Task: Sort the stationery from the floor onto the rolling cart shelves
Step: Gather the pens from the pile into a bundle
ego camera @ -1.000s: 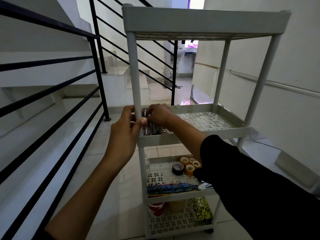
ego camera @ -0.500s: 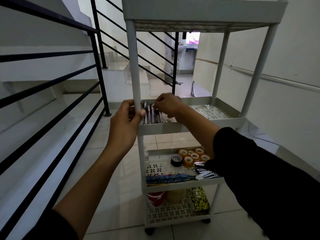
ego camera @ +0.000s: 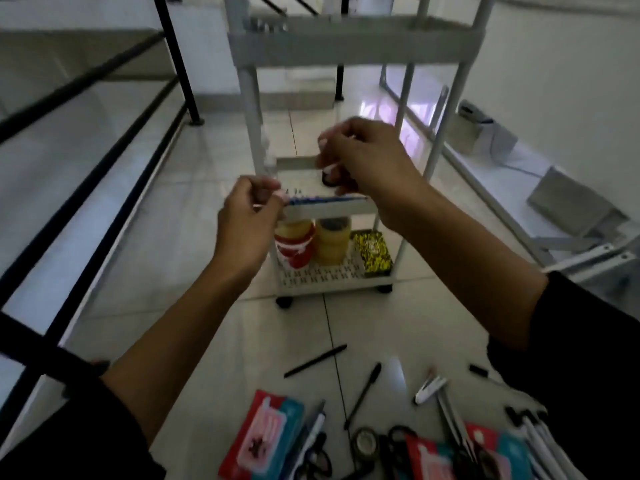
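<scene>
A black metal railing point(ego camera: 104, 140) runs down the left side, its bars slanting across pale stair steps. Low at the left, on the white tiled floor point(ego camera: 180, 237), lies a red and teal card packet point(ego camera: 261, 436), with pens and a pair of black-handled scissors point(ego camera: 317, 459) just beside it.

The left hand point(ego camera: 247, 225) is raised in front of the rolling cart point(ego camera: 346, 43), its fingers loosely curled with nothing visible between them (motion blur smears the fingertips, so this is hard to confirm). It overlaps the cart's left post in the view; whether it touches the post cannot be told.

The white cart stands on small black wheels. On its middle shelf a row of blue pencils point(ego camera: 325, 200) lies along the front edge, with a dark tape roll behind. The bottom shelf holds a red and white tub point(ego camera: 294, 251), a stack of yellowish tape rolls point(ego camera: 332, 242) just beside it, and a yellow and black patterned box point(ego camera: 374, 252) at the right.

The right hand point(ego camera: 367, 157) hovers higher, apart from the left, fingers bent and holding nothing that can be seen; it too is blurred.

On the floor ahead lie two black pens point(ego camera: 315, 361), a dark tape roll point(ego camera: 365, 445), a small white clip point(ego camera: 429, 389), a second red and teal packet point(ego camera: 436, 459) and a bunch of white pens point(ego camera: 540, 441) by the right sleeve.
</scene>
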Demonstrator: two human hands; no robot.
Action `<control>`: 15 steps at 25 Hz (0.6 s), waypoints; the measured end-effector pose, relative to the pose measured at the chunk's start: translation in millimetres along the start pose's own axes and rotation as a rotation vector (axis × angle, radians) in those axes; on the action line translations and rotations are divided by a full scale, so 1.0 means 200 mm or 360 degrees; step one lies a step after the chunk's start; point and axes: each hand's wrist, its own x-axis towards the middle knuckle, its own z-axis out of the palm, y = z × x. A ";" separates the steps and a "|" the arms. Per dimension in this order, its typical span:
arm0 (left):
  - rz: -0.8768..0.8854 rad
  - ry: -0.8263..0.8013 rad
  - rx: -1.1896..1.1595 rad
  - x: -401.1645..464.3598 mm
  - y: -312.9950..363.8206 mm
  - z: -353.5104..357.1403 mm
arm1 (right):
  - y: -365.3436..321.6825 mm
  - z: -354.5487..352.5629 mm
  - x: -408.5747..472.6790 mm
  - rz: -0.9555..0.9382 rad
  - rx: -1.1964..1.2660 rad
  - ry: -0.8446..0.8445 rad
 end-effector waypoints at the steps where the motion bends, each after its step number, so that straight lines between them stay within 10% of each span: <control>1: -0.0069 -0.0105 0.0058 -0.08 -0.09 0.03 | 0.12 0.00 -0.09 0.0077 -0.0007 -0.0038; 15: -0.0304 -0.0872 0.1174 -0.48 -1.37 0.42 | 1.74 0.04 -0.74 0.1402 -0.0310 0.0009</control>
